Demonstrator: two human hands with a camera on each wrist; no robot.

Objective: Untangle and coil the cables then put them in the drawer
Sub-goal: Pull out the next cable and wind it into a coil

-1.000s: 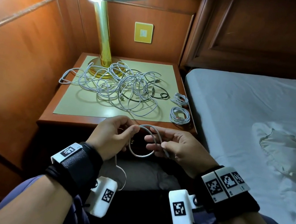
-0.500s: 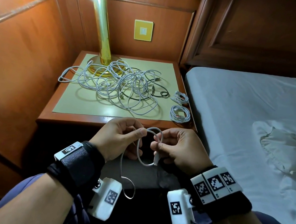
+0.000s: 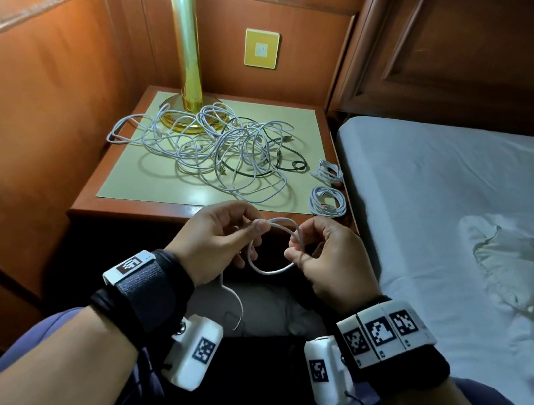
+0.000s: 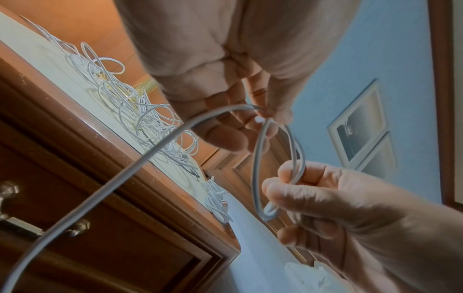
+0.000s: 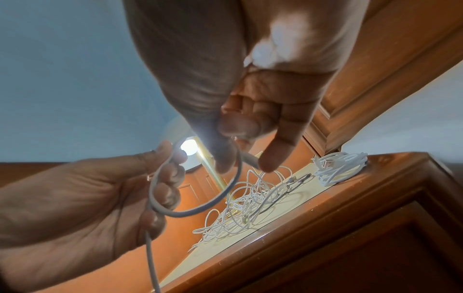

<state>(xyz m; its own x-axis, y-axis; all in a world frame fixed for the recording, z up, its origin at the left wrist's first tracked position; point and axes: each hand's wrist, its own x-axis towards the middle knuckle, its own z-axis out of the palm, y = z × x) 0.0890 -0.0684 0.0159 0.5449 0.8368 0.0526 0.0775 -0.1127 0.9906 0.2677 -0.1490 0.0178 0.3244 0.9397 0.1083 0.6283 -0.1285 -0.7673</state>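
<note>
A white cable (image 3: 269,271) forms a small loop between my hands, just in front of the nightstand (image 3: 139,212). My left hand (image 3: 254,231) pinches the loop's top with thumb and finger (image 4: 265,117), and a loose tail (image 3: 236,305) hangs below it. My right hand (image 3: 293,249) grips the loop's other side with curled fingers (image 4: 288,188). A tangle of white and black cables (image 3: 218,150) lies on the nightstand top. Two coiled white cables (image 3: 328,201) (image 3: 327,170) lie at its right edge. The drawer front (image 4: 100,247) is closed.
A gold lamp (image 3: 189,62) stands at the back of the nightstand, its base under the tangle. A bed with a white sheet (image 3: 450,195) lies to the right. Wood panelling (image 3: 31,97) closes the left side. My knees are below the hands.
The loop went from wide to narrow and is round again. Both hands have risen slightly toward the nightstand edge, and the tail below my left hand has shortened.
</note>
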